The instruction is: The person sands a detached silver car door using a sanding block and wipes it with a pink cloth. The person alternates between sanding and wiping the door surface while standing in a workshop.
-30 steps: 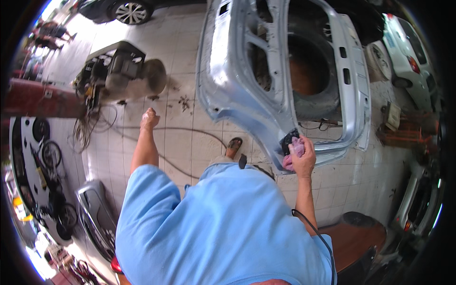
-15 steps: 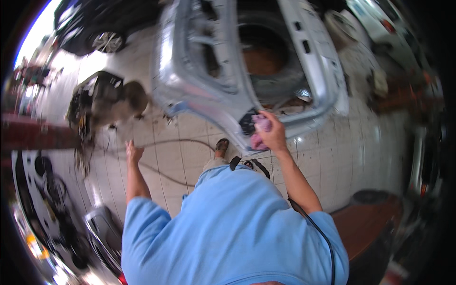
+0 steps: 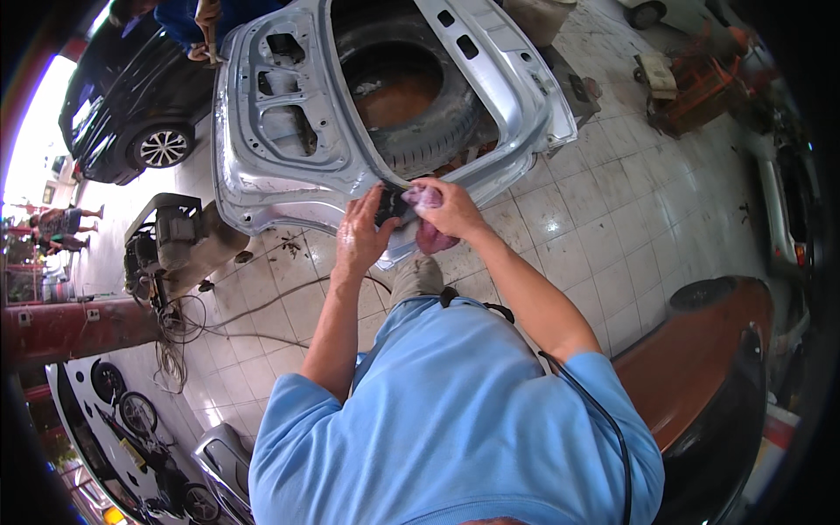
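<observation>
Main risk we see sits at the near corner of the silver-grey metal car body panel with cut-out openings (image 3: 346, 157), top centre of the frame. Our right hand (image 3: 453, 210), right of centre, has its fingers closed around a crumpled pink-purple cloth (image 3: 435, 234) beside a flat black patch or pad (image 3: 391, 206); can't tell which it is, or whether cloth and black piece touch. Our left hand (image 3: 354, 236), just left of it, lies along the corner, fingers straight and close together, thumb spread, gripping nothing we can see. If the opening's edge is sharp, a slip could cut right-hand fingers or snag the cloth. Grit in the cloth could scratch the metal. Panel support isn't visible; leaning hard on one corner could rock it against the black rubber tyre (image 3: 416, 153) seen through the opening. Upper left, a blue-sleeved co-worker's hand (image 3: 206, 13) holds a tool by the panel's far edge; a knock there could jolt our corner. Thin dark hose (image 3: 262, 305), lower left of centre, is a trip hazard if we step that way. Black cable (image 3: 602, 409) on our right shoulder could catch on a reach.
</observation>
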A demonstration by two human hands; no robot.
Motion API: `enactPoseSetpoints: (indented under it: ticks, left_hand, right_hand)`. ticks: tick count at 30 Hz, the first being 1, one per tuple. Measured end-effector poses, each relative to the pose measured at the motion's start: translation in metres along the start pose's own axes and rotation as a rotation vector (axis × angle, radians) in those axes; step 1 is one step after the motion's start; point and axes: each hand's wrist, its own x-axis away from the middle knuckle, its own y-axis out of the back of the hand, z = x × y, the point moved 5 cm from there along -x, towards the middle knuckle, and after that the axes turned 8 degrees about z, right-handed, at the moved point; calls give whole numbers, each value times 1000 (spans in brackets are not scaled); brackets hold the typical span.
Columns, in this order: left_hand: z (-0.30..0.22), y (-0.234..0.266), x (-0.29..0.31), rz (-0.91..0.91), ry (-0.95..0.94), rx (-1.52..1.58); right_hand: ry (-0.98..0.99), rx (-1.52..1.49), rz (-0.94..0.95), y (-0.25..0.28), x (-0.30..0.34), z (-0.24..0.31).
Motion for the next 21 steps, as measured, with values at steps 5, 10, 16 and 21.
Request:
enactPoseSetpoints:
  ticks: [5, 10, 16, 21]
  left_hand:
    - [3, -13, -17, 52, 128, -82]
    - [2, -10, -46, 291, 244, -99]
    - [-28, -20, -114, 345, 329, -63]
    - [-67, -83, -222, 298, 232, 179]
  right_hand:
    - [-33, -143, -80, 72, 20, -22]
    - [-119, -377, -210, 161, 21, -76]
    - [-393, -370, -405, 281, 86, -208]
    - [-868, -76, -427, 354, 230, -329]
